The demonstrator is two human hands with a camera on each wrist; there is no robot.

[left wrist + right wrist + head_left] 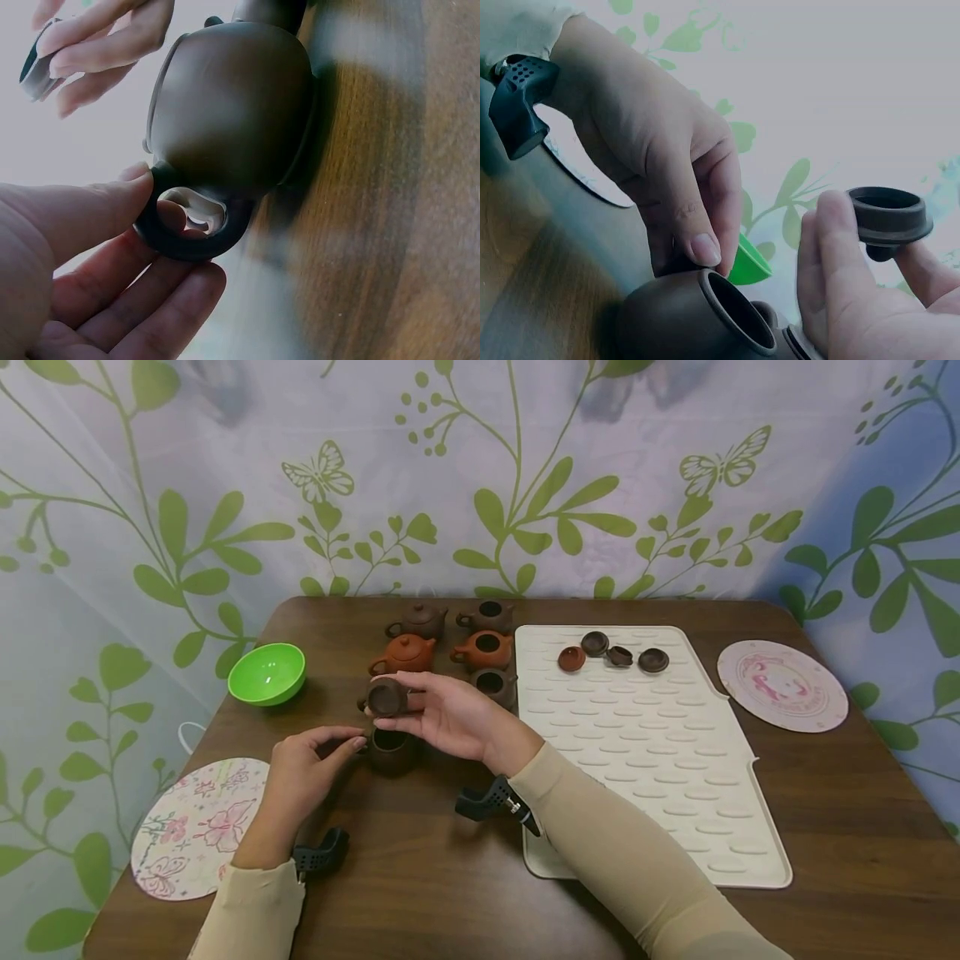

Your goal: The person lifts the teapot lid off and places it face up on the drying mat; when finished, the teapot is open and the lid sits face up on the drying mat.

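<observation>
My left hand [309,772] pinches the handle of a dark brown teapot [392,760] between thumb and fingers. The pot is upright at the wooden tabletop, its round mouth uncovered. Above its mouth, my right hand [459,717] holds a small dark brown lid [889,217] by its edge. The right wrist view shows that lid upside down, knob below and hollow side up. Behind the held lid another dark teapot is mostly hidden, with its handle showing at the left. In the left wrist view the handle ring [193,244] lies against thumb and fingers.
Further back stand a lidded brown teapot [417,622], a lidded orange teapot [407,653] and several lidless pots, one an orange pot [486,653]. Small lids [653,660] lie on a white mat [645,760]. A green bowl [267,674] and round placemats [782,685] flank these.
</observation>
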